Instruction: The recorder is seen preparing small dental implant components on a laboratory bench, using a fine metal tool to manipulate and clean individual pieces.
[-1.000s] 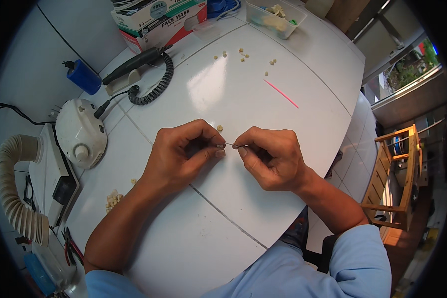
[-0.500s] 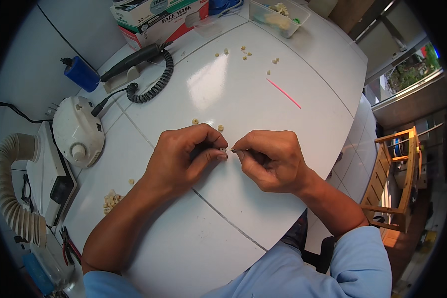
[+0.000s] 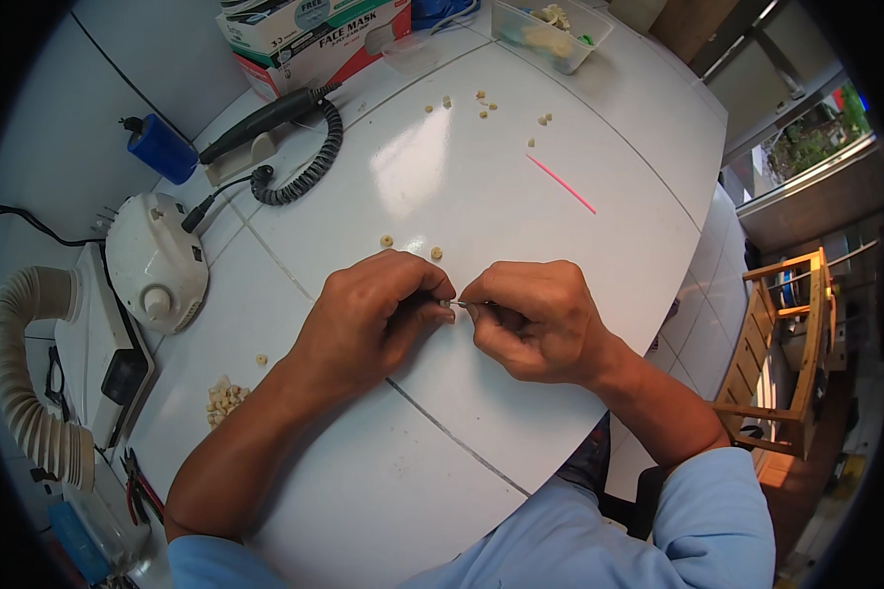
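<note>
Left hand [image 3: 361, 309], right hand [image 3: 540, 319] near, fingers [image 3: 486, 282] pinched

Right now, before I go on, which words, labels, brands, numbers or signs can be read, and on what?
White, green and red box at the back: large printed lettering and numbers, partly readable; I won't copy out the wording.
White unit with a round knob: any marks are too small to read.
Small piece in the left hand: too small to tell whether it is marked.
No other lettering is readable.
</note>
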`<action>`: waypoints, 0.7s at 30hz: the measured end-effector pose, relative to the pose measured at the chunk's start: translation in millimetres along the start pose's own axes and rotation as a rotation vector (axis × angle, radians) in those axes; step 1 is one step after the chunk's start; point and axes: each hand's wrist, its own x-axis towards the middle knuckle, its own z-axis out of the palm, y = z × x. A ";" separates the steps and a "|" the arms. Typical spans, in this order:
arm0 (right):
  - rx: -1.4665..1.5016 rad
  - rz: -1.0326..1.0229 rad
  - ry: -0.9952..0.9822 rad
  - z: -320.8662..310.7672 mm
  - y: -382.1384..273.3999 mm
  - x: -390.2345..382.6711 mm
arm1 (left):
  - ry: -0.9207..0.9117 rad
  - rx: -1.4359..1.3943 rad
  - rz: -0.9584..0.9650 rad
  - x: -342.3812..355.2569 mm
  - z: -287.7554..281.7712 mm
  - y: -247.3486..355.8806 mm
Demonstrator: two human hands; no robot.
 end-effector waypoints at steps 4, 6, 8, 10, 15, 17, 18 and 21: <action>-0.002 -0.002 -0.015 -1.2 -0.9 -0.2 | 0.004 0.010 0.002 -0.5 0.4 0.7; 0.003 0.001 -0.013 -0.2 -0.3 -1.0 | 0.001 0.015 -0.003 -0.7 0.4 0.7; 0.004 -0.001 -0.016 0.8 0.2 -2.0 | -0.006 0.008 -0.010 -1.0 0.4 0.0; 0.004 -0.001 -0.021 0.0 0.8 -2.1 | -0.013 0.017 -0.009 -0.2 -0.1 0.7; -0.003 -0.002 -0.038 0.6 0.1 -1.7 | -0.008 -0.003 0.012 -0.3 0.3 -0.3; -0.001 0.000 -0.037 0.8 -0.7 -1.0 | -0.014 0.000 0.019 -0.5 -0.6 0.6; -0.002 0.001 -0.037 0.2 -0.7 -1.5 | -0.015 -0.002 0.021 -0.2 -0.4 0.8; -0.014 -0.002 -0.040 -0.9 -0.8 -2.4 | -0.017 0.021 0.023 0.2 -0.3 1.4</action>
